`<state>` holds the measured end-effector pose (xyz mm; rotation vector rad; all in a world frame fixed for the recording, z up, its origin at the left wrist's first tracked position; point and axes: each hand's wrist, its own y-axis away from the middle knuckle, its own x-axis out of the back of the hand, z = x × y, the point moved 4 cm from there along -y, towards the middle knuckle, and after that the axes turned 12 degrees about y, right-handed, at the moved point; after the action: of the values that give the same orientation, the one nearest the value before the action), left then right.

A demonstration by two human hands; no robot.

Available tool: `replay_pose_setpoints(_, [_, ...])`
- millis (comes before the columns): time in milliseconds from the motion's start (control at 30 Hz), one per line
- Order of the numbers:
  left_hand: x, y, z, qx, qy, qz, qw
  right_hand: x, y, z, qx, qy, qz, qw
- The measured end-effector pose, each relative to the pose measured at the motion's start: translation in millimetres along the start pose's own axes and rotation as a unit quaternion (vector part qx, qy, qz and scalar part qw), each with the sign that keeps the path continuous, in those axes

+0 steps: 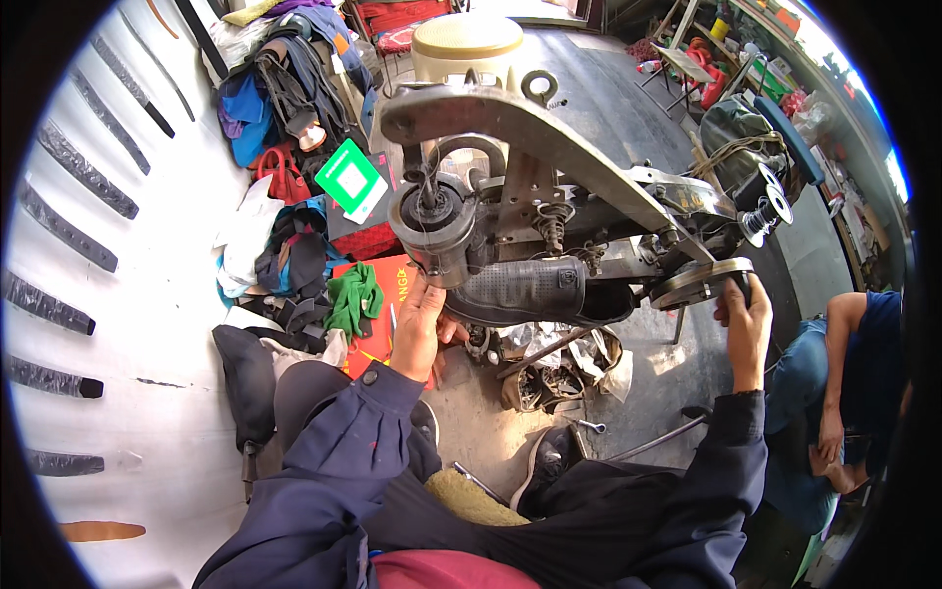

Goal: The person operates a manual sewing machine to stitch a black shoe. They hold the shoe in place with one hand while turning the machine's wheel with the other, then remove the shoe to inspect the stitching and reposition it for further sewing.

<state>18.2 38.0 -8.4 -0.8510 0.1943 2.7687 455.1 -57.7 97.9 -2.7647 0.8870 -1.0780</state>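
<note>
A dark metal shoe-patching sewing machine point(608, 152) stands before me. A black perforated leather shoe point(525, 288) lies along its lower arm, one end under the round stitching head point(432, 231) and the open end toward the right. My left hand point(422, 329) pinches the shoe's left end just below the head; its thumb points up and some fingers are hidden beneath. At the machine's right end, my right hand point(746, 319) is closed on the handwheel point(702, 285) at its outer edge. White thread spools point(770, 204) sit at the machine's far right.
Bags and cloths point(294, 98) are heaped at the left, with a green cloth point(353, 299) on a red sheet. Under the machine sits an open bag of small dark parts point(549, 378). A wrench point(592, 426) lies on the floor. Another person point(834, 393) sits at the right.
</note>
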Motion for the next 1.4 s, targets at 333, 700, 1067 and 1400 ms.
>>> replay_pose_setpoints(333, [-2,-1,0,0.006,0.020,0.010,1.000,-72,26,91,-0.238,0.071,-0.208,0.946])
replay_pose_setpoints(700, [3,-2,1,0.019,-0.005,0.028,0.999,10,-7,24,-0.073,0.029,0.027,0.997])
replay_pose_setpoints(1067, [-1,2,27,-0.191,-0.174,0.049,0.965,-87,33,89,-0.152,0.094,-0.213,0.961])
replay_pose_setpoints(1400, [-8,4,50,-0.258,-0.178,0.025,0.949,-93,38,74,-0.147,0.111,-0.205,0.961])
